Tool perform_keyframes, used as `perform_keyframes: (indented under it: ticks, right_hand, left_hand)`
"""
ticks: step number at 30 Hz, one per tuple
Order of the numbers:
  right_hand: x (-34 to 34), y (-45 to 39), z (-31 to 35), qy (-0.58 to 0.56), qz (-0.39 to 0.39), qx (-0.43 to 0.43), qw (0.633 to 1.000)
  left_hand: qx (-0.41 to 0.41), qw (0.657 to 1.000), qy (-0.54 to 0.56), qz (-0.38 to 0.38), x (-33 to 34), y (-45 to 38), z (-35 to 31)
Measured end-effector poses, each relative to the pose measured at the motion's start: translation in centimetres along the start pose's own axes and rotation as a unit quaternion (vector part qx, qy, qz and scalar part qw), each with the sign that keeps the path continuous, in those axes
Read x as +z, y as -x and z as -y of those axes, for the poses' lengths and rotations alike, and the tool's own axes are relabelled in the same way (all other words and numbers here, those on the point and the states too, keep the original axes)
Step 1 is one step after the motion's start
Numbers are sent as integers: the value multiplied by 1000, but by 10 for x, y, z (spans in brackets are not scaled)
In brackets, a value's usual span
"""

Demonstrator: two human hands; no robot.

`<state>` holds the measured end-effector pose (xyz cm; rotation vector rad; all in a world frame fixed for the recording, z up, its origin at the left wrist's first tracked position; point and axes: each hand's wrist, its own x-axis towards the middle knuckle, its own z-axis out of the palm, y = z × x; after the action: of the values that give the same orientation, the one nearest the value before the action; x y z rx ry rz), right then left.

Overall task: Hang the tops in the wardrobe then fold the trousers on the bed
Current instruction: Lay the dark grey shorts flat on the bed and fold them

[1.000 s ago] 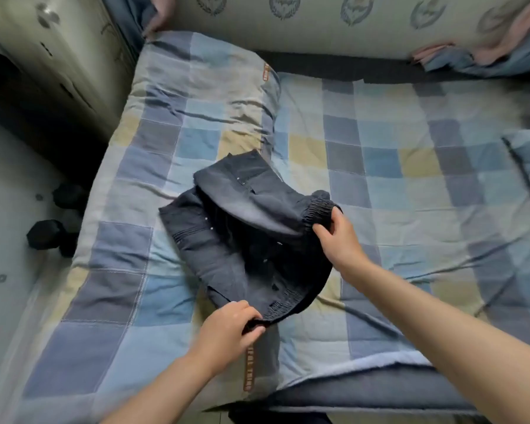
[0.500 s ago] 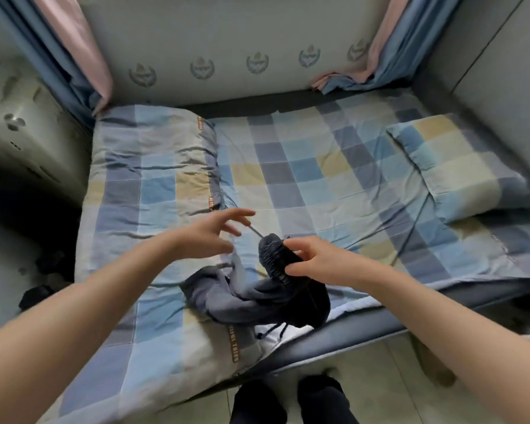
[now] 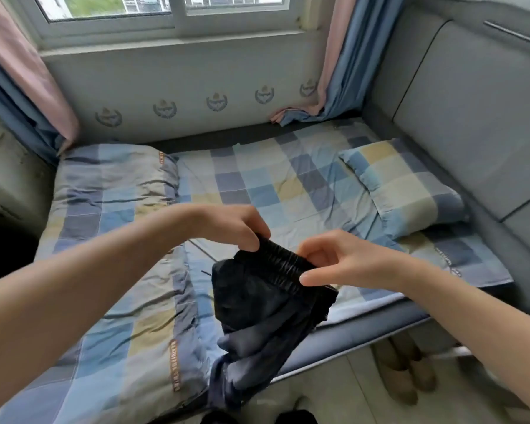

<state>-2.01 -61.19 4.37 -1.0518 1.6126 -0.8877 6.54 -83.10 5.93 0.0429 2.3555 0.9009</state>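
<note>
**Dark trousers held above the near edge of the bed**

The bed, a low grey-framed unit, fills the middle of the view and runs from the near floor to the far wall. A checked cotton sheet in blue, grey and yellow squares covers it. A folded quilt of the same check lies along the left part of the bed, with creases across its top. A grey padded headboard stands at the right side. The far wall is pale, with a row of small crest motifs, and a white-framed window sits above it. Pink and blue curtains hang at both window sides; the right one drapes onto the far edge of the bed. A checked pillow rests beside the headboard. The pale tiled floor shows below the bed edge, with a pair of tan slippers partly under the frame.

The dark grey trousers hang bunched over the near edge of the bed, lower fabric trailing toward the floor. The left hand pinches the ribbed elastic band at its left end, fingers curled over it. The right hand grips the same band at its right end between thumb and fingers.
</note>
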Motion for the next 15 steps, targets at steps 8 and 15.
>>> perform_keyframes:
  ticks: [8, 15]
  right_hand:
    - [-72, 22, -68, 153, 90, 86, 980]
    - [-134, 27, -120, 597, 118, 141, 781]
  left_hand:
    - [13, 997, -4, -73, -45, 9, -92]
    - [-22, 992, -2, -125, -53, 45, -76]
